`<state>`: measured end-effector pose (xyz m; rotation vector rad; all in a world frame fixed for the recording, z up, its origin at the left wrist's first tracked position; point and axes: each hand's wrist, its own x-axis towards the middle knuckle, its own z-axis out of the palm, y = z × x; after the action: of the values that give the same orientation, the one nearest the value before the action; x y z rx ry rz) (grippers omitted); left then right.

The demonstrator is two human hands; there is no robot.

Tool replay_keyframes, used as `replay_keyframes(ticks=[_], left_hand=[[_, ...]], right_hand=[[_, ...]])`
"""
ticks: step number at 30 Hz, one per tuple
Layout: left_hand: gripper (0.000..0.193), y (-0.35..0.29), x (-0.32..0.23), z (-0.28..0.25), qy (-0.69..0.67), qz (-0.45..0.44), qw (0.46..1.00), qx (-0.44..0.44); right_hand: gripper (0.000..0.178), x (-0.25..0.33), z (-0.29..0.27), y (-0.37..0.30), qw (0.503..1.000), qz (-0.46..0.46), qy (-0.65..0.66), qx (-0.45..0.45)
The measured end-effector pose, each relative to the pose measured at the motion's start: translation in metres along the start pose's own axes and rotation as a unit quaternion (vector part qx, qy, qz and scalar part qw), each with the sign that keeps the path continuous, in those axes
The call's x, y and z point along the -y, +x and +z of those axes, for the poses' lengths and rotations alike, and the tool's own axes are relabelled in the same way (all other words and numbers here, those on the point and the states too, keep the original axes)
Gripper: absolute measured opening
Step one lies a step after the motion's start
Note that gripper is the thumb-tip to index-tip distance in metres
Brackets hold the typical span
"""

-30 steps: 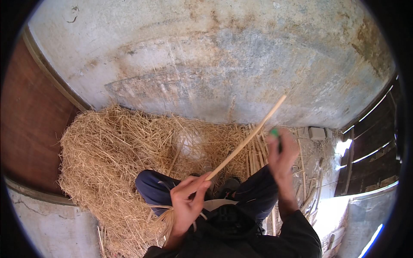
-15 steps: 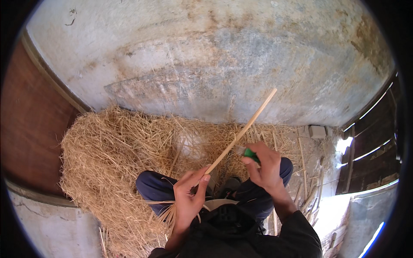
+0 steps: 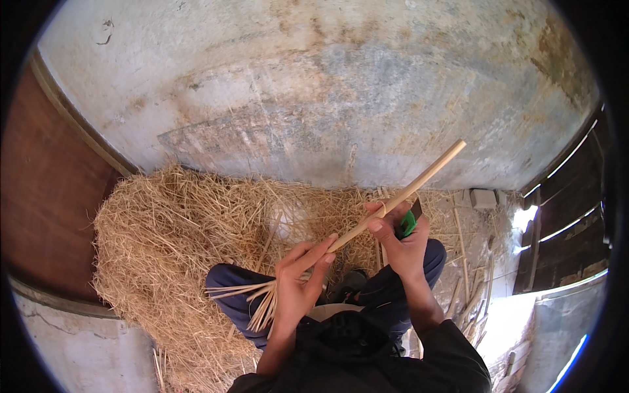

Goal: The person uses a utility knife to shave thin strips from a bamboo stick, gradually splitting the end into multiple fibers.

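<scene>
A long, slim bundle of pale strips [image 3: 427, 178] slants up to the right in front of me, its far end cut even. My left hand [image 3: 300, 278] is closed round its lower part, and loose strip ends [image 3: 263, 302] fan out behind that hand over my left knee. My right hand [image 3: 401, 243] pinches the bundle near its middle, where a thin loop [image 3: 382, 211] shows round it. Tucked in the same right hand is a small green-handled knife [image 3: 407, 224], its dark blade pointing up beside the bundle. The fingers partly hide its handle.
A big heap of dry straw [image 3: 157, 242] lies at my left against the stained wall [image 3: 314, 98]. Sticks [image 3: 473, 301] lie on the floor at the right, with a grey block [image 3: 483, 199] by the wall. A brown panel [image 3: 52, 196] stands far left.
The bundle has swung over to the right. My right hand, apart from it before, now pinches its middle, and the green-handled knife has turned upward in the palm.
</scene>
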<state>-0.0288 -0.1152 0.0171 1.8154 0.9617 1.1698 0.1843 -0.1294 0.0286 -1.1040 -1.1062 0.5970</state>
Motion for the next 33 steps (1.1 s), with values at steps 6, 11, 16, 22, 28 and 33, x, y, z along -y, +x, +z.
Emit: replay_keyframes(ticks=[6,11,16,22,28,33], left_hand=[[0.041,0.026,-0.003,0.009,-0.002,0.094,0.994,0.052],[0.04,0.021,0.005,0.024,-0.103,0.008,0.989,0.103],[0.045,0.021,0.004,0.028,-0.099,0.045,0.991,0.084],[0.046,0.019,-0.016,0.018,-0.087,-0.03,0.992,0.087],[0.053,0.024,-0.019,0.008,-0.066,0.022,0.995,0.073],[0.057,0.045,-0.032,-0.004,-0.026,0.078,0.994,0.071]], right_hand=[[0.027,0.005,-0.014,0.003,0.996,-0.049,-0.051,0.057],[0.032,0.018,-0.017,0.003,0.99,-0.027,-0.078,0.118],[0.042,0.024,-0.033,0.005,0.977,-0.121,-0.112,0.139],[0.045,0.003,-0.048,0.001,0.924,-0.269,-0.211,0.172],[0.043,0.007,-0.028,0.001,0.869,-0.368,-0.308,0.12],[0.041,0.011,-0.015,0.008,0.876,-0.352,-0.319,0.082]])
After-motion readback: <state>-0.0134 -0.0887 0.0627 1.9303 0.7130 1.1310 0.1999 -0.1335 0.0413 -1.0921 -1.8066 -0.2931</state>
